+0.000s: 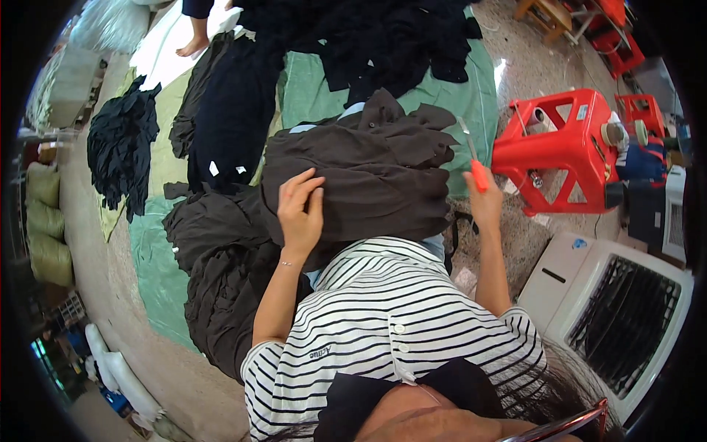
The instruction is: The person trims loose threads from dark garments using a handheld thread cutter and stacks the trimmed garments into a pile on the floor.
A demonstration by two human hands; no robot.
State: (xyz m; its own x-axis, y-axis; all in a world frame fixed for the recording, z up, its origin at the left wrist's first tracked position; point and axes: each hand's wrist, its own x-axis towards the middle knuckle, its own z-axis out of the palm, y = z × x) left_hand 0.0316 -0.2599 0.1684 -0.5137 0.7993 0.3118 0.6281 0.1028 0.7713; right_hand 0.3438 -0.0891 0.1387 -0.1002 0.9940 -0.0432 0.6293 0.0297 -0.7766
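Note:
Across my lap lies a dark brown garment (361,177), folded over on itself with creases and a row of small details along its upper right edge. My left hand (300,214) rests on its left part, fingers loosely bent and apart, gripping nothing. To the right of the cloth, my right hand (484,200) is closed round a slim orange-handled tool with a metal blade (479,175). The blade points up and away from me, apart from the garment. More dark brown garments (228,269) are heaped against my left side.
Black clothes (375,44) cover the far part of a green sheet (482,81). A navy pile (232,110) and a black bundle (121,140) lie at left. On the right stand a red plastic stool (552,147) and a white air cooler (563,276). Another person's foot (193,47) shows far left.

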